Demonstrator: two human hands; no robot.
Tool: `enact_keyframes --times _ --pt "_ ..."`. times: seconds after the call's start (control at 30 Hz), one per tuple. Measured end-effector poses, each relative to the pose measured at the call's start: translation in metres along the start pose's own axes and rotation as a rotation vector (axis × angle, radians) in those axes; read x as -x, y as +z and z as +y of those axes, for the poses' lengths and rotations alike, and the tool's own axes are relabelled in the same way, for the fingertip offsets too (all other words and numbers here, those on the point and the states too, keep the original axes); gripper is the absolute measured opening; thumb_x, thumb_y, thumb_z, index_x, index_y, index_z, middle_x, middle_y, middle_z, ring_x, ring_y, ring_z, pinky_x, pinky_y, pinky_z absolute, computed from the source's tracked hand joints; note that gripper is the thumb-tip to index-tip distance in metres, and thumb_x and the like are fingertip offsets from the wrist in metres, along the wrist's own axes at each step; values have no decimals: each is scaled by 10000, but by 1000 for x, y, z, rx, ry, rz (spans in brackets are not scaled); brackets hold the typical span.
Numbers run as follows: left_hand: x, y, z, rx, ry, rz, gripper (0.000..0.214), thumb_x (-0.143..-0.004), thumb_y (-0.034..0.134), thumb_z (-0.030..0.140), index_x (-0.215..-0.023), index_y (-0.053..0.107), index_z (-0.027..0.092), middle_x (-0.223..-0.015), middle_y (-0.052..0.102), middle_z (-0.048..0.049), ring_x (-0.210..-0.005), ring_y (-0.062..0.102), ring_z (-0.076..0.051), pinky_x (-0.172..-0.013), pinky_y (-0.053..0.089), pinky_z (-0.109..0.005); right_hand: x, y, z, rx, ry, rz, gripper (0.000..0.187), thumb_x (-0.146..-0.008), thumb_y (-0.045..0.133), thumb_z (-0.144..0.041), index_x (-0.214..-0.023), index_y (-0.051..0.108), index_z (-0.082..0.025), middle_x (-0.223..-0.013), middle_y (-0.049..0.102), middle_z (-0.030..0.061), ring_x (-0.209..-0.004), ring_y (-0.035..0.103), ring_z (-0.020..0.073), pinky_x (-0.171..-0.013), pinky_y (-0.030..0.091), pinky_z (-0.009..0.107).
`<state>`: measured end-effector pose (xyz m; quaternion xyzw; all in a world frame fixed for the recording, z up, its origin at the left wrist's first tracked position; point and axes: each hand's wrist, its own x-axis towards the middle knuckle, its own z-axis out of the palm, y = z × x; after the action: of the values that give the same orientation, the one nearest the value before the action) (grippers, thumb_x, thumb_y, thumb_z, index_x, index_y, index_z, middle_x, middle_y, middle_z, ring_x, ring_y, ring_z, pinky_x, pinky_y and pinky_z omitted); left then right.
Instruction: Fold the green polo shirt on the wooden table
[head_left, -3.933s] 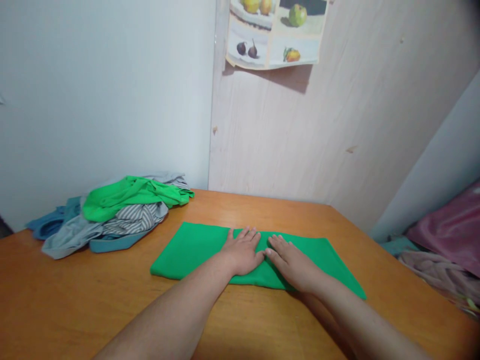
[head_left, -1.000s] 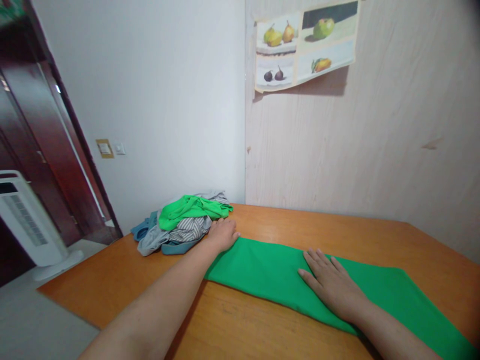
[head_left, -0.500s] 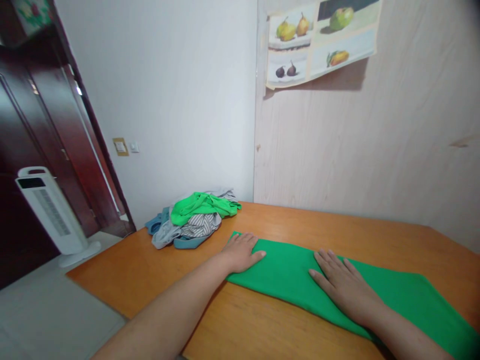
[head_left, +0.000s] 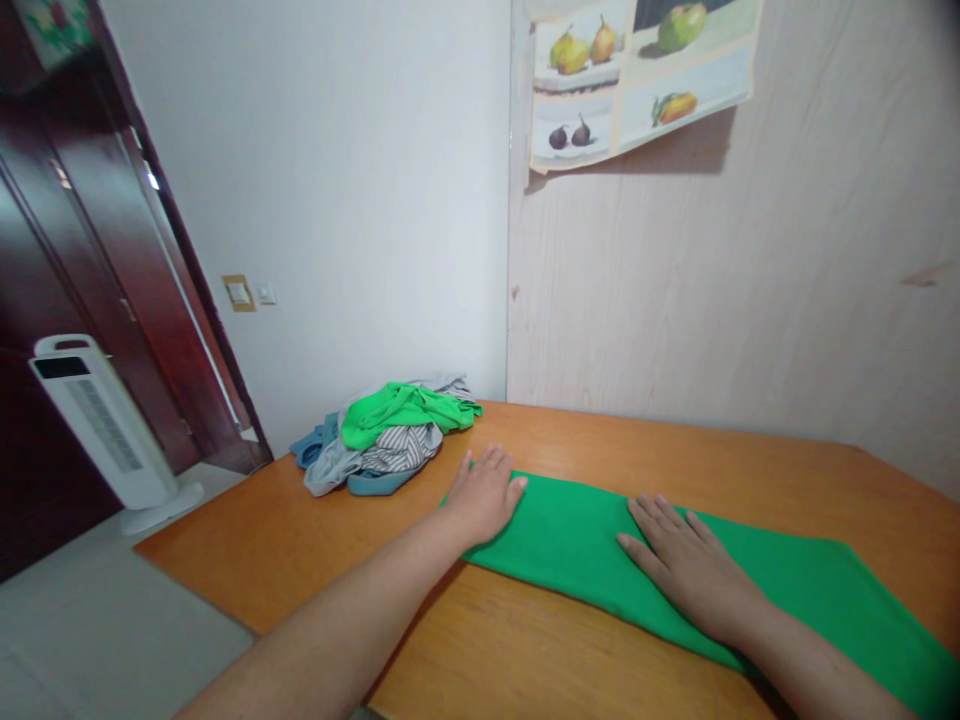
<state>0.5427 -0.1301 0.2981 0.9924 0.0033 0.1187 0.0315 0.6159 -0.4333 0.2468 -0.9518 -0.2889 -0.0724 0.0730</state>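
A green cloth (head_left: 574, 545), folded into a long flat strip, lies across the table and runs out towards the lower right. Its kind of garment does not show. My left hand (head_left: 484, 497) rests palm down on the strip's left end, fingers stretched towards the wall and thumb apart. Farther right, my right hand (head_left: 690, 570) lies flat on the middle of the cloth with its fingers extended. Neither hand grips anything.
A heap of crumpled clothes (head_left: 394, 445), bright green, striped and blue-grey, sits at the back left of the wooden table (head_left: 517, 640). Beyond the table's left edge a white tower fan (head_left: 101, 430) stands on the floor. Walls border the back.
My left hand has shifted slightly forward on the cloth's left end, its fingertips now at the far edge. The right hand keeps its place.
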Motion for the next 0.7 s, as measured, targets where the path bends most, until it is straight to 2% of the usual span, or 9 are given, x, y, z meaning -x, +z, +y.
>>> enact_keyframes --times 0.07,0.17,0.33,0.53,0.7 --pt "6 4 11 59 88 -104 634 -992 237 590 -1488 347 211 -1578 296 -116 -1461 225 -274 -1158 188 -519 0 0 1 13 2 -5 821 -904 206 -718 -1496 376 -175 -1570 301 62 -1469 182 271 -1197 149 507" --pt "10 7 9 86 138 -205 713 -956 224 678 -1521 287 247 -1599 242 -94 -1472 190 -273 -1157 180 -527 0 0 1 23 -1 -10 824 -903 206 -720 -1495 377 -172 -1568 304 62 -1467 188 268 -1198 149 505" --pt "9 3 -15 101 136 -211 706 -947 267 693 -1519 293 279 -1605 231 -74 -1472 189 -270 -1171 144 -494 0 1 2 4 -2 6 816 -898 212 -727 -1490 392 -194 -1568 311 51 -1466 188 274 -1196 156 512" --pt "14 -1 -36 77 199 -171 664 -961 272 670 -1509 319 299 -1590 280 -56 -1459 237 -242 -1176 154 -450 0 2 4 -7 -8 -1 826 -897 208 -730 -1501 367 -189 -1570 306 52 -1469 179 277 -1195 155 515" --pt "20 -5 -56 17 100 -184 642 -978 234 645 -1514 305 300 -1602 247 -56 -1471 196 -254 -1166 145 -496 -2 1 4 4 3 -20 823 -903 189 -724 -1498 373 -186 -1570 306 54 -1467 189 275 -1194 152 512"
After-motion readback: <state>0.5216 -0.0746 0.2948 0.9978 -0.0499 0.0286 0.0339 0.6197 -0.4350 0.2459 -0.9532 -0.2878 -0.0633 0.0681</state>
